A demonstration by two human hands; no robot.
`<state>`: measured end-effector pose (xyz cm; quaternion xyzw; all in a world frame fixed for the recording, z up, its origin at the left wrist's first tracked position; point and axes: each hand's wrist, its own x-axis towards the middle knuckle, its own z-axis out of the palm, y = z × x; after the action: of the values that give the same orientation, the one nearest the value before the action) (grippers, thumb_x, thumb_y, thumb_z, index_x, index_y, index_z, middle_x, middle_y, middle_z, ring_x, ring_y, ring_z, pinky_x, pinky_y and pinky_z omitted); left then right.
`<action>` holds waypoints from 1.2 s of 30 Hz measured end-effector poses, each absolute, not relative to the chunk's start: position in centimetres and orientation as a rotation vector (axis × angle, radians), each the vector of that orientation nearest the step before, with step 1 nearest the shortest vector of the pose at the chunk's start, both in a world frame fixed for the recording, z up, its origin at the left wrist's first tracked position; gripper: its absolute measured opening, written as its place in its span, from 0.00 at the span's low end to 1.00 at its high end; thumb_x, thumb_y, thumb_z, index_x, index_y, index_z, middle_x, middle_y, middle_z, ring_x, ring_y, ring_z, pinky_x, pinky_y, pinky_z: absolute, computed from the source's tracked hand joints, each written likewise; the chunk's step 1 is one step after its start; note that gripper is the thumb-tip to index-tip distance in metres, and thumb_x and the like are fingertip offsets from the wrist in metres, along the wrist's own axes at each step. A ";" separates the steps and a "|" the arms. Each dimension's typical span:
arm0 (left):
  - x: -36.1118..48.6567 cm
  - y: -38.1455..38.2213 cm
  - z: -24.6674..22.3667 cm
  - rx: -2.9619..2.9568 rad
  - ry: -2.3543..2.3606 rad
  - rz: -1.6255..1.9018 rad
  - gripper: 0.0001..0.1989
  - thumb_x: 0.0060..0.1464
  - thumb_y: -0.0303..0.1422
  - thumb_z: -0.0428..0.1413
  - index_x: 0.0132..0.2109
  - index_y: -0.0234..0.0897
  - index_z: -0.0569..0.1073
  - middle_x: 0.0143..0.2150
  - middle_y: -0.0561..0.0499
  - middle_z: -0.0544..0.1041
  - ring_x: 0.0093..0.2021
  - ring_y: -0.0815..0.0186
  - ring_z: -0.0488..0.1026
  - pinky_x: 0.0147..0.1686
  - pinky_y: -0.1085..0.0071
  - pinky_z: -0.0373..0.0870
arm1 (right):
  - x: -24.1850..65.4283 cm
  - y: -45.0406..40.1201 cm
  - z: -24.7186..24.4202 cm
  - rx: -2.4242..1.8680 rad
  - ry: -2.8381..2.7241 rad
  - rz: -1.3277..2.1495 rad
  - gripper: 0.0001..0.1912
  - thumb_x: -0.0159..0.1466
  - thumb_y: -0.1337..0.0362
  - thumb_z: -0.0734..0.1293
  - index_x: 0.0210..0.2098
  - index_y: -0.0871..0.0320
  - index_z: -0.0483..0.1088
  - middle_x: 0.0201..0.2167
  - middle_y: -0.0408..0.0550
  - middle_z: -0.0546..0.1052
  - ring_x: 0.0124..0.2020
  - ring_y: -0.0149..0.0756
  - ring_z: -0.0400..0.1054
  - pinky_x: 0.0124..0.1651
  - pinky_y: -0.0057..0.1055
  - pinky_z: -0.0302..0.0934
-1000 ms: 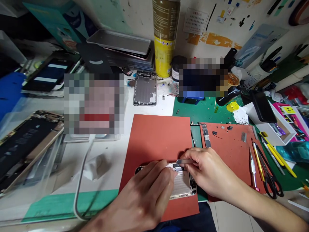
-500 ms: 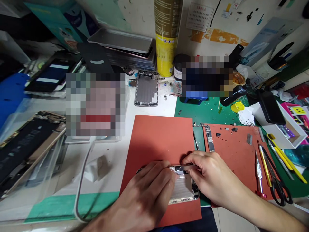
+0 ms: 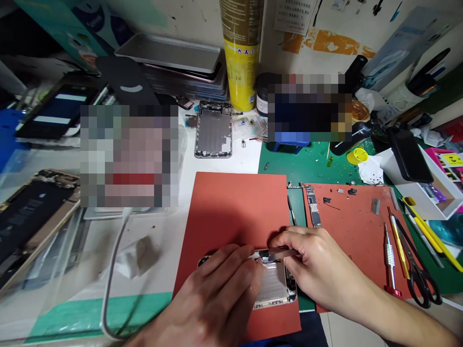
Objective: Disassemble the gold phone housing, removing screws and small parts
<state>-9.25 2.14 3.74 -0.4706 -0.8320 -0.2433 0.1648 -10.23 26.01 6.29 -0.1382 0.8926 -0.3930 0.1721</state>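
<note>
An opened phone housing (image 3: 275, 285) with a bare silver inside lies on a red-brown mat (image 3: 238, 207). My left hand (image 3: 220, 284) covers the housing's left part, fingers bent together and gripping it. Something small and whitish shows at those fingertips, but I cannot make out its kind. My right hand (image 3: 307, 255) is closed, pinching a thin flat metal tool (image 3: 281, 252) between thumb and fingers. The tool's end points left, over the housing's far edge, close to my left fingertips. The left end of the housing is mostly hidden under my left hand.
On the right mat lie a logic board (image 3: 313, 207), a screwdriver (image 3: 389, 260) and black scissors (image 3: 415, 274). Behind stand another phone housing (image 3: 213, 131) and a yellow spray can (image 3: 240, 72). A white cable (image 3: 110, 284) runs along the left.
My view has shifted slightly, so background things sit further left. Both hands stay at the housing with nearly the same grips; the metal tool remains in my right hand.
</note>
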 end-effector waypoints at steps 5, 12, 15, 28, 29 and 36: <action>-9.4 2.2 4.1 -1.400 -2.355 -0.630 0.18 0.65 0.16 0.47 0.50 0.27 0.79 0.46 0.42 0.84 0.51 0.52 0.81 0.55 0.54 0.76 | -10.2 26.0 6.1 -0.382 2.531 -1.125 0.14 0.67 0.76 0.61 0.38 0.56 0.77 0.34 0.44 0.81 0.33 0.35 0.76 0.36 0.32 0.64; -9.6 2.4 4.1 -1.406 -2.356 -0.612 0.17 0.67 0.18 0.46 0.51 0.26 0.79 0.44 0.42 0.84 0.49 0.52 0.81 0.54 0.54 0.74 | -10.4 26.0 6.3 -0.354 2.511 -1.078 0.14 0.66 0.77 0.63 0.38 0.57 0.78 0.36 0.45 0.82 0.36 0.36 0.78 0.39 0.33 0.66; -9.7 2.4 4.1 -1.421 -2.352 -0.618 0.17 0.68 0.18 0.46 0.52 0.26 0.79 0.44 0.44 0.84 0.50 0.52 0.80 0.55 0.55 0.73 | -10.5 26.0 6.5 -0.346 2.492 -1.070 0.14 0.68 0.77 0.63 0.39 0.57 0.79 0.36 0.45 0.82 0.35 0.36 0.78 0.39 0.33 0.66; -9.6 2.5 3.9 -1.466 -2.342 -0.616 0.17 0.68 0.18 0.47 0.52 0.24 0.80 0.45 0.41 0.84 0.49 0.52 0.81 0.54 0.54 0.75 | -10.8 26.8 7.1 -0.322 2.479 -0.982 0.14 0.68 0.77 0.66 0.41 0.56 0.81 0.37 0.44 0.83 0.36 0.36 0.79 0.40 0.33 0.68; -9.6 2.6 3.9 -1.470 -2.342 -0.612 0.17 0.68 0.19 0.47 0.52 0.23 0.80 0.45 0.41 0.84 0.49 0.51 0.81 0.54 0.54 0.75 | -10.8 26.8 7.1 -0.322 2.479 -0.978 0.13 0.68 0.77 0.66 0.42 0.56 0.81 0.37 0.44 0.83 0.36 0.36 0.79 0.40 0.33 0.68; -9.4 2.7 4.1 -1.480 -2.296 -0.501 0.16 0.68 0.20 0.47 0.51 0.24 0.79 0.44 0.43 0.84 0.48 0.52 0.82 0.52 0.54 0.76 | -10.7 26.8 7.0 -0.328 2.486 -0.964 0.14 0.68 0.77 0.66 0.42 0.56 0.81 0.38 0.44 0.83 0.36 0.36 0.79 0.41 0.34 0.68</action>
<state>-9.42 2.72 4.12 -0.5241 -0.8131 -0.1772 0.1811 -10.72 26.79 7.04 -0.1188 0.9015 -0.3497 0.2256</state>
